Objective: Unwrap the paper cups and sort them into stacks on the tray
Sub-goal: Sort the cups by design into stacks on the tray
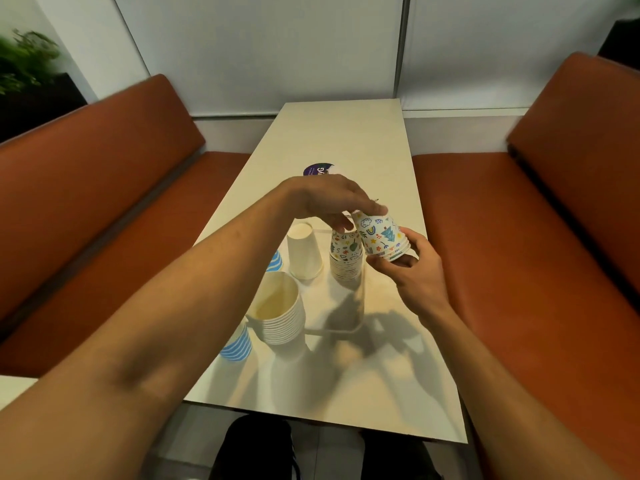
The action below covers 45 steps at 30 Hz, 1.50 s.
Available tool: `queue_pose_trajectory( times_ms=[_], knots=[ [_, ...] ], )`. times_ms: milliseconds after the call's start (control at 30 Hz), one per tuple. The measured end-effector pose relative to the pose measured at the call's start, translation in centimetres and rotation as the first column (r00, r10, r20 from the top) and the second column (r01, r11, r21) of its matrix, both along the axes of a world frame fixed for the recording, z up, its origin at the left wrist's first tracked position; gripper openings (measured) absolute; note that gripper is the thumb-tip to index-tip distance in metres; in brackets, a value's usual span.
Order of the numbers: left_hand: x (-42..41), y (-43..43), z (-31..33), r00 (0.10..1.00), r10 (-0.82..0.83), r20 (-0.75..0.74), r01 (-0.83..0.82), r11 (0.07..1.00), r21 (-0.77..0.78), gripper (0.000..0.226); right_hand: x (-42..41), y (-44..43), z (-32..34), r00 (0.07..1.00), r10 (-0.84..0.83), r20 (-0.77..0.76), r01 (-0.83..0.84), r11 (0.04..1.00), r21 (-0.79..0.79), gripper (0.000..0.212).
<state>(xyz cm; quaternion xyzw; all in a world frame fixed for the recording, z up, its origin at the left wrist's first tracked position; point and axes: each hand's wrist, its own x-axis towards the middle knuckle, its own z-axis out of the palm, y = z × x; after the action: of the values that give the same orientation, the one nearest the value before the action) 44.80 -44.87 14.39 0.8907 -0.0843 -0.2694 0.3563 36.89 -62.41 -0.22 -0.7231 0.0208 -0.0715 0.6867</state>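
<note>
Now the right grip point(412, 268) pinches the rim end of the picture cups point(381, 237), tipped bottom-up, while the left grip point(325, 199) pinches that bottom, and the matching stack point(346, 258) on the tray point(346, 329) stands just below the left grip.

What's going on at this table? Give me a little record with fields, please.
Right hand: grips the rim end of the held patterned cups
Left hand: pinches their base end
On the tray: patterned stack and white cups, both upside down
Nearer the person: upright white stack, blue-striped cups
Surface: pale table
</note>
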Motion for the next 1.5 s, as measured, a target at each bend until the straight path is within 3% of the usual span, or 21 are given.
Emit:
queue_pose_trajectory(
  times_ms=[233, 367, 533, 633, 1067, 1167, 1333, 1500],
  knots=[
    [0.4, 0.6, -0.2, 0.998, 0.028, 0.048, -0.027, 0.999, -0.023, 0.044, 0.0, 0.2, -0.2, 1.000, -0.001, 0.009, 0.001, 1.000, 0.000, 0.077],
    [1.1, 1.0, 0.4, 0.979, 0.151, 0.135, -0.141, 0.987, -0.083, 0.045, 0.2, -0.3, 0.0, 0.997, -0.077, 0.015, 0.077, 0.997, -0.016, 0.079],
    [1.6, 1.7, 0.9, 0.868, 0.211, 0.449, -0.269, 0.961, 0.068, 0.049, 0.1, -1.4, -1.0, 0.989, -0.144, -0.035, 0.142, 0.988, -0.059, 0.082],
    [1.6, 1.7, -0.1, 0.851, 0.126, 0.509, -0.252, 0.949, 0.188, 0.057, -0.1, -1.7, -1.4, 0.983, -0.180, -0.045, 0.176, 0.981, -0.082, 0.083],
    [0.8, 0.0, -3.8, 0.929, -0.049, 0.368, -0.112, 0.908, 0.403, 0.070, 0.4, -1.5, -1.0, 0.994, -0.106, -0.040, 0.102, 0.991, -0.082, 0.084],
    [1.0, 0.3, -3.9, 0.936, 0.001, 0.352, -0.128, 0.932, 0.339, 0.073, 0.5, -1.4, -1.0, 0.995, -0.097, -0.025, 0.095, 0.992, -0.077, 0.084],
    [0.7, 0.5, -2.6, 0.905, 0.068, 0.420, -0.175, 0.960, 0.221, 0.046, 0.8, -1.4, -0.5, 0.998, -0.061, -0.023, 0.060, 0.997, -0.047, 0.085],
    [0.1, -0.2, -1.6, 0.982, 0.041, 0.186, -0.052, 0.997, 0.054, 0.067, 0.8, -0.8, 0.1, 0.998, 0.052, -0.040, -0.053, 0.998, -0.032, 0.084]
  ],
)
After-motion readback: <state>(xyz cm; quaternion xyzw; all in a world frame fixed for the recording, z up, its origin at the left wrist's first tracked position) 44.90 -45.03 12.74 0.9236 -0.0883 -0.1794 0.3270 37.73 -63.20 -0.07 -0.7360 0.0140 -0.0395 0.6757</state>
